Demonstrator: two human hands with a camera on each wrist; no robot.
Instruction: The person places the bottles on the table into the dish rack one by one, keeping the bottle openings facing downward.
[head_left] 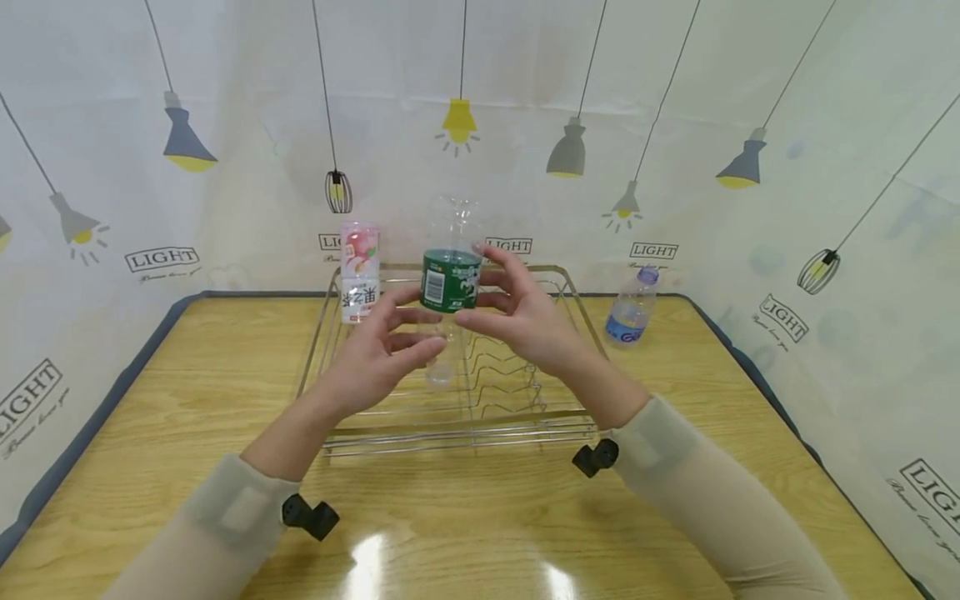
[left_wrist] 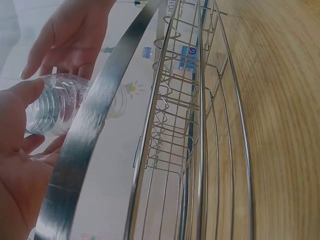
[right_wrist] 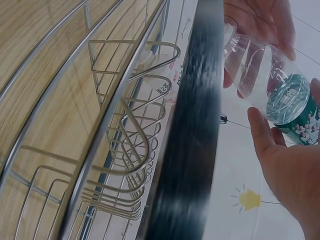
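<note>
A clear plastic bottle (head_left: 452,281) with a green label is held upside down over the wire dish rack (head_left: 480,425), its neck pointing downward. My left hand (head_left: 367,354) holds it from the left, fingers behind it and thumb in front near the shoulder. From the right, my right hand (head_left: 532,321) grips it around the label, thumb at the label's lower edge. The right wrist view shows the bottle (right_wrist: 290,102) between both hands, beyond the rack's blurred metal rim. In the left wrist view the same rim hides part of the bottle (left_wrist: 55,105).
A white and pink container (head_left: 360,271) with a peach picture stands at the rack's back left. To the right of the rack, a clear bottle (head_left: 632,308) with a blue label and purple cap stands on the wooden table (head_left: 202,392). Lamp-printed cloth surrounds the table.
</note>
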